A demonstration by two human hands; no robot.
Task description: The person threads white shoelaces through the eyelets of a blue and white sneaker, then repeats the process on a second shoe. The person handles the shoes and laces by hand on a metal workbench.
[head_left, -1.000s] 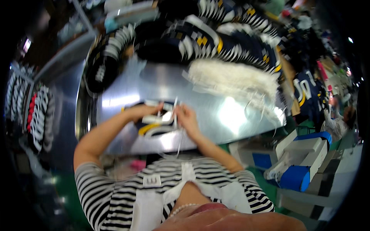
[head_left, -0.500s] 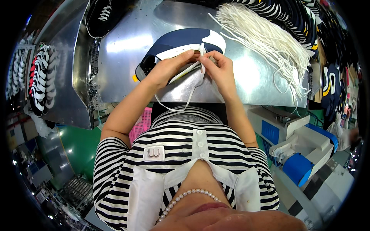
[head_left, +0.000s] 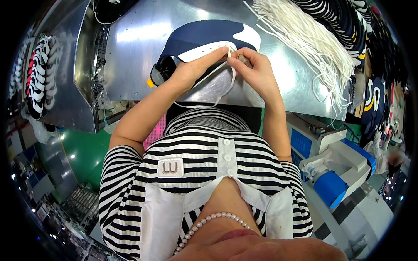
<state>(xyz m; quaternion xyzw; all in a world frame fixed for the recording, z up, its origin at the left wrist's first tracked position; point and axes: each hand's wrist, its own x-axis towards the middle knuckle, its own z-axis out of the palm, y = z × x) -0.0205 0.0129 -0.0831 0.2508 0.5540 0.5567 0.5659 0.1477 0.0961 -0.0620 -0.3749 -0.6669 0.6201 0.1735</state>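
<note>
A navy shoe upper [head_left: 198, 35] with white panels lies on its side on the metal table, a small yellow tab at its heel end. My left hand [head_left: 193, 69] grips its white eyelet edge, thumb along the row of holes. Closed in a pinch, my right hand [head_left: 259, 71] holds a white shoelace [head_left: 234, 80] beside the end of that eyelet row. The lace's slack loops down past the table's front edge, in front of my striped shirt. My fingers hide exactly where the lace passes through the upper.
A thick bundle of white laces [head_left: 309, 48] lies right of the upper, with stacked navy uppers [head_left: 337, 21] behind it. A black shoe part [head_left: 109, 11] sits at the back left. Left hang more uppers [head_left: 39, 78]; a grey and blue machine [head_left: 335, 174] stands at lower right.
The view has shifted, so the table sits higher in the picture. My right hand has turned slightly and still pinches the lace; my left hand keeps its hold on the upper.
</note>
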